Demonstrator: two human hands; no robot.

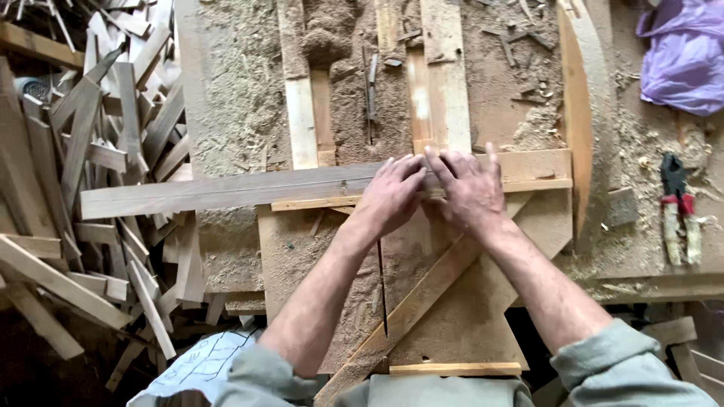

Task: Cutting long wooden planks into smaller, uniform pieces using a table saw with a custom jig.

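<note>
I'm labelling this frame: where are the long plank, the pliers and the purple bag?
Plank [226, 192]: head view, on its bare face left of the hands.
Pliers [677, 215]: head view, on the handles.
Purple bag [682, 56]: head view, on its crumpled middle.

Lying clear: the sawdust-covered bench top [234, 98] left of the upright slats [302, 120], and the bare panel [483, 301] between the forearms. Blocking the left side: a heap of offcuts [90, 188], piled thick beside the bench. Barring the middle: a long board [226, 192] crossing under both hands [434, 188]. Crowding the right: a curved rail [577, 113], pliers [679, 207] and a purple bag [686, 53].
</note>
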